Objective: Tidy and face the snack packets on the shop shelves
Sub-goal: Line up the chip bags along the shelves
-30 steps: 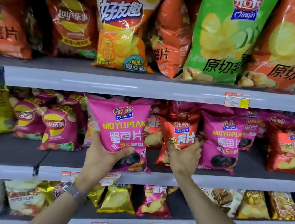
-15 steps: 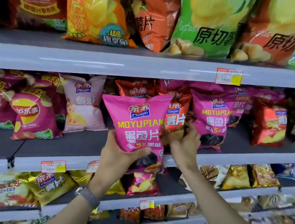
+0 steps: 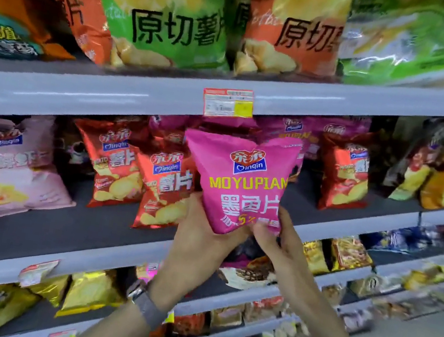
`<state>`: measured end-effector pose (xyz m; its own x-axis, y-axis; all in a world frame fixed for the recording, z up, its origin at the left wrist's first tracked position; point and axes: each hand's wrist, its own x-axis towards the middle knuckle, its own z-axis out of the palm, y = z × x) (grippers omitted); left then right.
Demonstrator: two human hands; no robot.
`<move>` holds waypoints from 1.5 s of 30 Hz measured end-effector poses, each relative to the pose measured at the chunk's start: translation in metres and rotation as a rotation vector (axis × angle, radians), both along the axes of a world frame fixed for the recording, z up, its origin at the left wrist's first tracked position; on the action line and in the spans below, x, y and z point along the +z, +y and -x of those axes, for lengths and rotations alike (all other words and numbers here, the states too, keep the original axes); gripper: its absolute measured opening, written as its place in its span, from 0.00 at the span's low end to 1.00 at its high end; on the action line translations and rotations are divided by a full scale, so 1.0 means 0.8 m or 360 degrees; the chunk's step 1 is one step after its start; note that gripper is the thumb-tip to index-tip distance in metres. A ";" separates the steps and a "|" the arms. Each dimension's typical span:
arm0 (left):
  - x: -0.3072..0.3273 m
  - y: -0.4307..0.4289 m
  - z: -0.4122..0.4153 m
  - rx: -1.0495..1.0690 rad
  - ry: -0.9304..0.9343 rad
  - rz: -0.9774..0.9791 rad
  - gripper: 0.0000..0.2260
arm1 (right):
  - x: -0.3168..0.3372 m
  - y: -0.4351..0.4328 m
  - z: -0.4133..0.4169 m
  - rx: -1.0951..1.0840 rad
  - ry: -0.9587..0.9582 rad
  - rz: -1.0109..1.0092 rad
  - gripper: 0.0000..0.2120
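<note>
Head view: both hands [image 3: 234, 247] grip the pink packet's [image 3: 237, 182] bottom edge.

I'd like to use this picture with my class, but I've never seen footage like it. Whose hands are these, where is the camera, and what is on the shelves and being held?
There is no machine here. A person wears one wide-angle camera on the head, so you look along their own arms at shop shelves. The left hand, with a watch on its wrist, and the right hand both grip the bottom of a bright pink snack packet. It is held upright, front towards us, before the middle shelf. On that shelf stand red packets and, further left, a pale pink packet. The shelf above carries bigger bags, among them a green bag, and a price label hangs on its edge. Lower shelves hold snacks too blurred to name.
</note>
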<state>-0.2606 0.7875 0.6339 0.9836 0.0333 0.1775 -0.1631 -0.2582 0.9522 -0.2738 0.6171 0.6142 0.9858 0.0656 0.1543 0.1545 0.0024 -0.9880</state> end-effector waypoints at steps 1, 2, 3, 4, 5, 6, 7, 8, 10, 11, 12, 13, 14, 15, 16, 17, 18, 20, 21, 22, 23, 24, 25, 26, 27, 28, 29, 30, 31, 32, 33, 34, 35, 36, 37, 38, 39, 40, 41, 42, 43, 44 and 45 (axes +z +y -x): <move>0.001 -0.023 -0.006 -0.0040 0.0014 -0.0010 0.29 | 0.004 -0.025 -0.005 -0.0011 0.0006 0.0016 0.37; 0.001 -0.046 -0.013 -0.0093 0.0024 -0.0023 0.27 | 0.006 -0.050 -0.013 -0.0039 0.0019 0.0009 0.34; 0.001 -0.068 -0.020 -0.0150 0.0035 -0.0041 0.27 | 0.009 -0.074 -0.021 -0.0072 0.0044 -0.0038 0.31; 0.000 -0.089 -0.029 -0.0204 0.0049 -0.0051 0.27 | 0.010 -0.099 -0.030 -0.0096 0.0071 -0.0081 0.31; 0.000 -0.108 -0.038 -0.0250 0.0069 -0.0034 0.28 | 0.009 -0.123 -0.040 -0.0115 0.0098 -0.0112 0.32; -0.002 -0.126 -0.047 -0.0284 0.0093 -0.0003 0.29 | 0.008 -0.146 -0.051 -0.0122 0.0116 -0.0130 0.34; -0.004 -0.143 -0.057 -0.0311 0.0120 0.0018 0.29 | 0.008 -0.164 -0.060 -0.0125 0.0132 -0.0157 0.36; -0.006 -0.159 -0.067 -0.0324 0.0140 0.0023 0.29 | 0.007 -0.180 -0.071 -0.0133 0.0144 -0.0177 0.38; -0.009 -0.186 -0.085 -0.0278 0.0146 0.0015 0.30 | 0.005 -0.204 -0.092 -0.0149 0.0170 -0.0203 0.38; -0.010 -0.198 -0.093 -0.0238 0.0133 0.0000 0.31 | 0.004 -0.214 -0.103 -0.0155 0.0161 -0.0215 0.37; -0.010 -0.208 -0.102 -0.0200 0.0115 -0.0026 0.31 | 0.003 -0.221 -0.115 -0.0157 0.0137 -0.0219 0.35; -0.008 -0.217 -0.110 -0.0166 0.0093 -0.0060 0.31 | 0.004 -0.227 -0.125 -0.0164 0.0114 -0.0213 0.33; -0.008 -0.225 -0.118 -0.0131 0.0070 -0.0098 0.31 | 0.005 -0.230 -0.135 -0.0178 0.0088 -0.0196 0.31; -0.008 -0.230 -0.127 -0.0097 0.0054 -0.0143 0.32 | 0.006 -0.232 -0.145 -0.0196 0.0053 -0.0173 0.29; -0.011 -0.234 -0.135 -0.0056 0.0047 -0.0189 0.33 | 0.005 -0.234 -0.156 -0.0214 0.0016 -0.0143 0.28; -0.014 -0.237 -0.144 -0.0007 0.0047 -0.0232 0.34 | 0.003 -0.234 -0.167 -0.0225 -0.0024 -0.0113 0.26; -0.018 -0.239 -0.151 0.0049 0.0047 -0.0259 0.35 | 0.001 -0.233 -0.176 -0.0231 -0.0060 -0.0061 0.25; -0.027 -0.242 -0.161 0.0155 0.0052 -0.0282 0.36 | -0.006 -0.230 -0.195 -0.0243 -0.0109 0.0117 0.24; -0.029 -0.243 -0.164 0.0199 0.0056 -0.0283 0.36 | -0.010 -0.229 -0.203 -0.0247 -0.0127 0.0199 0.24; -0.032 -0.245 -0.166 0.0247 0.0062 -0.0286 0.37 | -0.014 -0.229 -0.209 -0.0249 -0.0132 0.0260 0.25; -0.034 -0.246 -0.166 0.0291 0.0061 -0.0285 0.38 | -0.016 -0.228 -0.212 -0.0244 -0.0128 0.0300 0.25; -0.036 -0.247 -0.167 0.0334 0.0055 -0.0284 0.40 | -0.017 -0.228 -0.214 -0.0237 -0.0124 0.0327 0.26; -0.038 -0.249 -0.168 0.0367 0.0043 -0.0295 0.41 | -0.018 -0.229 -0.215 -0.0235 -0.0129 0.0353 0.26; -0.040 -0.249 -0.170 0.0393 0.0037 -0.0314 0.42 | -0.019 -0.232 -0.215 -0.0257 -0.0150 0.0396 0.26; -0.042 -0.251 -0.172 0.0410 0.0036 -0.0336 0.43 | -0.020 -0.237 -0.215 -0.0317 -0.0189 0.0467 0.25; -0.045 -0.252 -0.174 0.0420 0.0031 -0.0344 0.43 | -0.022 -0.242 -0.214 -0.0409 -0.0248 0.0548 0.24; -0.046 -0.254 -0.175 0.0432 0.0018 -0.0343 0.43 | -0.024 -0.249 -0.212 -0.0519 -0.0327 0.0615 0.22; -0.048 -0.255 -0.175 0.0456 0.0003 -0.0334 0.43 | -0.026 -0.255 -0.210 -0.0641 -0.0424 0.0650 0.20; -0.048 -0.257 -0.173 0.0486 -0.0013 -0.0328 0.42 | -0.027 -0.261 -0.209 -0.0770 -0.0512 0.0658 0.18; -0.048 -0.260 -0.172 0.0513 -0.0023 -0.0325 0.42 | -0.029 -0.267 -0.208 -0.0893 -0.0562 0.0658 0.18; -0.048 -0.262 -0.169 0.0531 -0.0027 -0.0329 0.41 | -0.031 -0.273 -0.208 -0.0991 -0.0560 0.0654 0.20; -0.049 -0.265 -0.167 0.0549 -0.0025 -0.0331 0.41 | -0.032 -0.279 -0.210 -0.1049 -0.0513 0.0648 0.25; -0.049 -0.267 -0.165 0.0567 -0.0023 -0.0334 0.40 | -0.033 -0.285 -0.215 -0.1071 -0.0444 0.0652 0.31; -0.050 -0.270 -0.163 0.0589 -0.0024 -0.0340 0.39 | -0.033 -0.291 -0.220 -0.1063 -0.0360 0.0676 0.38; -0.051 -0.273 -0.162 0.0614 -0.0032 -0.0352 0.39 | -0.035 -0.297 -0.228 -0.1037 -0.0268 0.0707 0.45; -0.052 -0.275 -0.162 0.0639 -0.0037 -0.0365 0.38 | -0.038 -0.302 -0.235 -0.0997 -0.0174 0.0727 0.50; -0.052 -0.278 -0.162 0.0654 -0.0040 -0.0379 0.38 | -0.041 -0.306 -0.242 -0.0955 -0.0083 0.0728 0.55; -0.052 -0.280 -0.161 0.0658 -0.0037 -0.0391 0.37 | -0.043 -0.310 -0.248 -0.0919 -0.0001 0.0716 0.58; -0.052 -0.283 -0.160 0.0658 -0.0032 -0.0406 0.37 | -0.046 -0.313 -0.253 -0.0895 0.0065 0.0702 0.60; -0.051 -0.285 -0.159 0.0660 -0.0031 -0.0420 0.37 | -0.048 -0.317 -0.255 -0.0886 0.0107 0.0692 0.61; -0.051 -0.286 -0.157 0.0664 -0.0032 -0.0431 0.37 | -0.049 -0.321 -0.257 -0.0890 0.0118 0.0680 0.60; -0.051 -0.285 -0.156 0.0664 -0.0029 -0.0439 0.37 | -0.050 -0.325 -0.258 -0.0905 0.0111 0.0665 0.58; -0.051 -0.285 -0.155 0.0660 -0.0021 -0.0443 0.37 | -0.050 -0.330 -0.259 -0.0925 0.0102 0.0639 0.56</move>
